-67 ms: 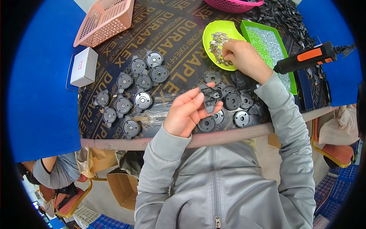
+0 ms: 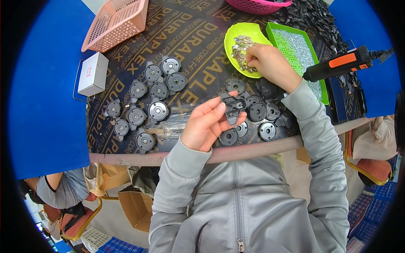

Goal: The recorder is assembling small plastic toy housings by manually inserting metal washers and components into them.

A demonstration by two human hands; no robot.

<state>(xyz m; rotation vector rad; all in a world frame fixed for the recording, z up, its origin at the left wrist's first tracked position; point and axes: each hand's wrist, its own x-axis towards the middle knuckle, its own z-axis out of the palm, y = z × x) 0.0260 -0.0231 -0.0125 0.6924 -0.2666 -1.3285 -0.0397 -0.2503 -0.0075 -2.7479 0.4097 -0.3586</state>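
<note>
Plastic part (image 2: 233,110) sits in left hand (image 2: 203,124), right hand (image 2: 273,66) reaching into bowl (image 2: 255,32).

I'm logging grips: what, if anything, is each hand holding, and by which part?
The left hand holds a dark plastic part, thumb at its left edge, fingers behind. The right hand is at small metal discs; any hold cannot be told.

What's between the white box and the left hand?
In the head view, a loose group of round grey parts lies on the dark table between the white box and the left hand.
</note>
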